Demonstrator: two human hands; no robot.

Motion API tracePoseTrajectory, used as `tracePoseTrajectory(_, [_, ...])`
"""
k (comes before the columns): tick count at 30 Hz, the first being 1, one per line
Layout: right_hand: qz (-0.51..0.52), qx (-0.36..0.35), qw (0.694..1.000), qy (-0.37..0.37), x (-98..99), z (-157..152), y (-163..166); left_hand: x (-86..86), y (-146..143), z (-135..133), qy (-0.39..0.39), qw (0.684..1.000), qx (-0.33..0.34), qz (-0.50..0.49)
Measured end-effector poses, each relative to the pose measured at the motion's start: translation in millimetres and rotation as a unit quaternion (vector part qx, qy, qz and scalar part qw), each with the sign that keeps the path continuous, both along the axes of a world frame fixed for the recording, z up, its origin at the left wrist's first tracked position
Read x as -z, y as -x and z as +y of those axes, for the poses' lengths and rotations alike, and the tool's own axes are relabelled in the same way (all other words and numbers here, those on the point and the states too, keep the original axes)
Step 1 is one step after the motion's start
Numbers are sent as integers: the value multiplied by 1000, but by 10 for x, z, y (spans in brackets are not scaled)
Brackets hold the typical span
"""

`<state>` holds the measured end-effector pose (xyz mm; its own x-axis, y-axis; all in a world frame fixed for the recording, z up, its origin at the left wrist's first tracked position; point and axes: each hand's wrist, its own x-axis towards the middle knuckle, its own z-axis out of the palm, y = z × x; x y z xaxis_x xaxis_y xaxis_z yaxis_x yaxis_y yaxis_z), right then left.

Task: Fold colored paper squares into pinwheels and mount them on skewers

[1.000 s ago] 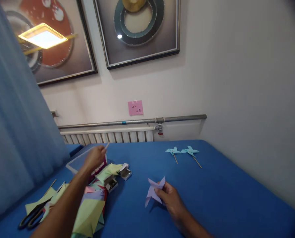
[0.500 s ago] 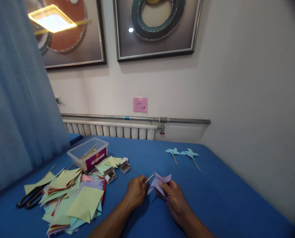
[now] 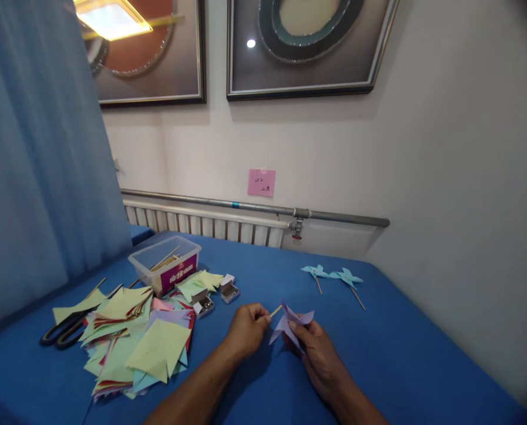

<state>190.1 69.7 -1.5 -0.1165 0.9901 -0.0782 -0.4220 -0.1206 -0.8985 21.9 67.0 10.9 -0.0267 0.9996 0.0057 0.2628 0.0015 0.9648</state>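
Note:
My left hand (image 3: 247, 330) is closed around a thin wooden stick (image 3: 276, 310), whose pale end points up and right toward a purple paper pinwheel (image 3: 292, 324). My right hand (image 3: 319, 351) pinches that pinwheel at its middle, thumb on the front, the other fingers behind it. The stick's tip comes close to the paper blades; whether they touch I cannot tell. Farther back on the blue table (image 3: 405, 354) lie two light blue pinwheels on sticks, a left one (image 3: 316, 271) and a right one (image 3: 347, 277).
At left lies a heap of coloured paper sheets (image 3: 159, 348) with black-handled scissors (image 3: 66, 330) beside it. Behind stands a clear plastic box (image 3: 166, 265) of sticks. Two small boxes, one (image 3: 202, 303) holding metal pins, the other (image 3: 229, 290), sit nearby. A blue curtain (image 3: 46, 147) hangs left.
The camera view has shifted, so the whole scene sits slightly farther right. Both hands keep their hold on the stick and the purple pinwheel, with little movement between them.

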Motion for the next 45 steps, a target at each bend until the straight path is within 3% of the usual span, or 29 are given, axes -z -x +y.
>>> tracePoseTrajectory(11, [15, -18, 1000, 10, -44, -28, 0, 3, -19, -3, 6, 1000, -7, 5])
tracePoseTrajectory(17, [1, -17, 1000, -2, 20, -1, -17, -33, -78, -53, 45, 998, 32, -20])
tracePoseTrajectory(26, [13, -10, 1000, -24, 99, 39, 19, -54, -139, -92, 57, 998, 36, -10])
tracePoseTrajectory(45, [4, 3, 999, -35, 243, 105, 15, 12, -179, -76, 56, 998, -6, 31])
